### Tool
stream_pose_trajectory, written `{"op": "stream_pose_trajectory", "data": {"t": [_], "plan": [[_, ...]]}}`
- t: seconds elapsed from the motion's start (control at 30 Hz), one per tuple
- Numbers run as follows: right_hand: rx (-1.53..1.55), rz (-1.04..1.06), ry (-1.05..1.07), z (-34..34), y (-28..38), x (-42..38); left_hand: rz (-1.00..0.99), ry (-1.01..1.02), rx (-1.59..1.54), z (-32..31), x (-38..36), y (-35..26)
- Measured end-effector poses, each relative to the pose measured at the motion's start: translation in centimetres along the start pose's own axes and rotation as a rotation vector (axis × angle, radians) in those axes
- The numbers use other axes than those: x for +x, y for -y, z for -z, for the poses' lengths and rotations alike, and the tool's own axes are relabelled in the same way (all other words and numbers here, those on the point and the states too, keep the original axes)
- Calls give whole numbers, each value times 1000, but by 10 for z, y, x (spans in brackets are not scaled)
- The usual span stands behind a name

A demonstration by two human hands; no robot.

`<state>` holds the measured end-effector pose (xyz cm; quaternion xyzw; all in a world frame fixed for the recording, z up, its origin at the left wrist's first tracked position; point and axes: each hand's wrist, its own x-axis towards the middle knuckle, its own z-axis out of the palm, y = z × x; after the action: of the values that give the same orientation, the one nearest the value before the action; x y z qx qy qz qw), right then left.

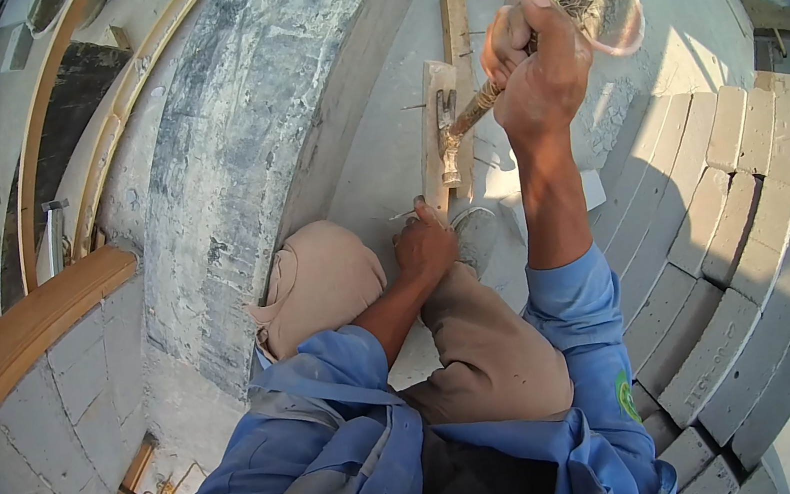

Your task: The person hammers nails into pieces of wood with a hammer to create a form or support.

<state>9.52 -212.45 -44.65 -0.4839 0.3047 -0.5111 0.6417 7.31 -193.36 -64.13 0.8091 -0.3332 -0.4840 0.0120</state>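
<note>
My right hand [540,60] is closed round the handle of a hammer [464,126], whose metal head hangs over two narrow wooden strips. Nails stick out from the sides of the strips. Lower down, my left hand [425,243] is closed at the near end of the nearer wooden strip [434,166], beside a thin nail; whether it grips the strip or the nail is unclear. Just beyond my right hand stands a clear plastic bucket [628,22] with a pinkish rim, holding nails and metal pieces.
A curved grey concrete form [238,138] rises on the left, with curved wooden strips [43,327] farther left. Stacked grey blocks [716,232] fill the right side. My bent knees are close below the hands. At the right edge, part of another person shows.
</note>
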Motion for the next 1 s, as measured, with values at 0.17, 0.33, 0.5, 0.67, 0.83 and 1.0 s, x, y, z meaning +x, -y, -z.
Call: {"op": "stream_pose_trajectory", "data": {"t": [0.17, 0.33, 0.5, 0.67, 0.83, 1.0], "plan": [[84, -39, 14, 15, -51, -28, 91, 90, -14, -17, 4, 13], [12, -20, 26, 9, -39, -27, 75, 74, -63, -20, 1, 11], [28, 28, 33, 0, 28, -1, -110, -65, -63, 17, -28, -19], [-103, 188, 48, 54, -71, -31, -50, 1, 5, -12, -17, 9], [113, 97, 80, 32, -71, -42, 10, 50, 140, -9, 7, 11], [90, 99, 140, 18, -58, -42, -1, 39, 86, 1, 2, 3]]}}
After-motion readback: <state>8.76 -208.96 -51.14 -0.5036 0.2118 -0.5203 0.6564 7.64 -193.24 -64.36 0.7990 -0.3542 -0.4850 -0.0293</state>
